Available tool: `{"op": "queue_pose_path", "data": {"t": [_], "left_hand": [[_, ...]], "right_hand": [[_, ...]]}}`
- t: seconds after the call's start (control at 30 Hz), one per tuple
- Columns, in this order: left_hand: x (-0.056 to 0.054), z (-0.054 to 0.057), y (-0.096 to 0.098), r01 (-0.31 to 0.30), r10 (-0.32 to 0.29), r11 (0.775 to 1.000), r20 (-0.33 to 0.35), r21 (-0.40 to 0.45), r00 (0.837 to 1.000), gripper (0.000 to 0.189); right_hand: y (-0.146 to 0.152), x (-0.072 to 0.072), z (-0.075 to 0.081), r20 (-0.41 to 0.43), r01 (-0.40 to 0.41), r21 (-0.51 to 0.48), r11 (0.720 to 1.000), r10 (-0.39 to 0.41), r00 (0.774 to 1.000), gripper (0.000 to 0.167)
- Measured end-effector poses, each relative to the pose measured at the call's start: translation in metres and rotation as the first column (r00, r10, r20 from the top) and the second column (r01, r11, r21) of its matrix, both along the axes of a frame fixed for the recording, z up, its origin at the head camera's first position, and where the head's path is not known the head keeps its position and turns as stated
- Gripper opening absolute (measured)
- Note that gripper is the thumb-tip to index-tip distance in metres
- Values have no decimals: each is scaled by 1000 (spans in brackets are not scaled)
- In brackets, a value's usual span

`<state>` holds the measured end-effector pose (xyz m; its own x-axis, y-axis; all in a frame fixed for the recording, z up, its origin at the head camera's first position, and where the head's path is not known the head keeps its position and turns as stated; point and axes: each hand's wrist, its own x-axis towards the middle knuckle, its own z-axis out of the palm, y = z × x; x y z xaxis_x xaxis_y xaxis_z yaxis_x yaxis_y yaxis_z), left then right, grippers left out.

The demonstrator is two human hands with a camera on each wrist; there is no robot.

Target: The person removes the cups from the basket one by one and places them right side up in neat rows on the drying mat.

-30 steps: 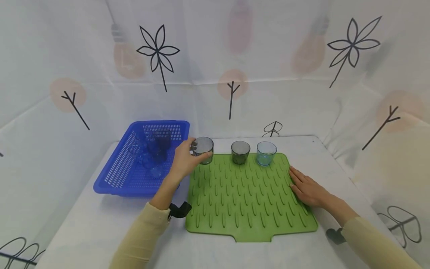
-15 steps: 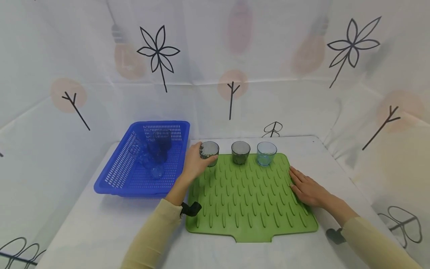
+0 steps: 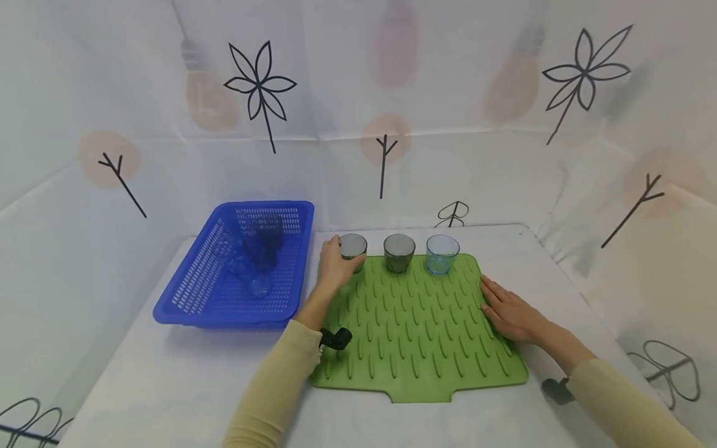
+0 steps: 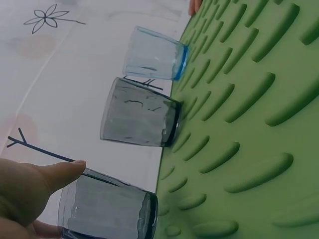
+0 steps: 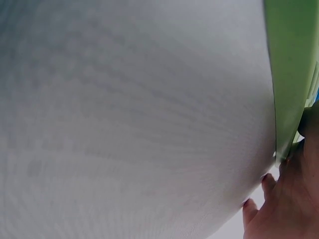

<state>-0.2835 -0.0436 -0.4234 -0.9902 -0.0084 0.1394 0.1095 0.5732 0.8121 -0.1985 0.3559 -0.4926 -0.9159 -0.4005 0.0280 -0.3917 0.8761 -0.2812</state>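
Observation:
My left hand (image 3: 335, 266) holds a smoky grey drinking glass (image 3: 354, 247) by its sides, thumb to the right and fingers behind. The glass stands upright at the back left of a green ribbed drying mat (image 3: 417, 330); in the left wrist view its base (image 4: 148, 214) is right at the mat. To its right, along the back edge, stand another grey glass (image 3: 399, 254) and a light blue glass (image 3: 442, 255). My right hand (image 3: 512, 314) rests with extended fingers on the mat's right edge.
A blue plastic basket (image 3: 182, 305) with several glasses (image 3: 260, 249) inside stands left of the mat on the white-covered table (image 3: 157, 386). Behind the table hangs a white printed cloth (image 3: 336, 174).
My left hand has carried the grey glass rightward from beside the basket and lowered it to the back left of the mat. My right hand has stayed in place.

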Motion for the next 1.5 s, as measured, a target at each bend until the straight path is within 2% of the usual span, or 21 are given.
{"op": "queue_pose_path", "data": {"t": [0.27,0.8,1.1,1.3,1.43,1.5], "left_hand": [[-1,-6,2,-5,5,1000,-4,2,1000,82],[0,-7,3,7,-7,1000,29,6,1000,87],[2,-5,2,39,-39,999,26,-6,999,90],[6,0,1,47,-46,999,12,-16,999,92],[6,3,1,56,-56,998,2,-26,998,92],[5,4,1,62,-62,997,10,-36,998,91]], "right_hand": [[-2,-1,4,26,5,9,1000,-5,1000,63],[0,-2,-1,11,-4,24,1000,3,1000,62],[1,-3,-2,5,-4,24,1000,4,1000,62],[0,-2,-2,-20,-9,6,1000,9,1000,61],[0,0,-2,-49,-15,-18,1000,14,999,61],[0,0,-1,-36,-14,-15,1000,13,999,61]]}}
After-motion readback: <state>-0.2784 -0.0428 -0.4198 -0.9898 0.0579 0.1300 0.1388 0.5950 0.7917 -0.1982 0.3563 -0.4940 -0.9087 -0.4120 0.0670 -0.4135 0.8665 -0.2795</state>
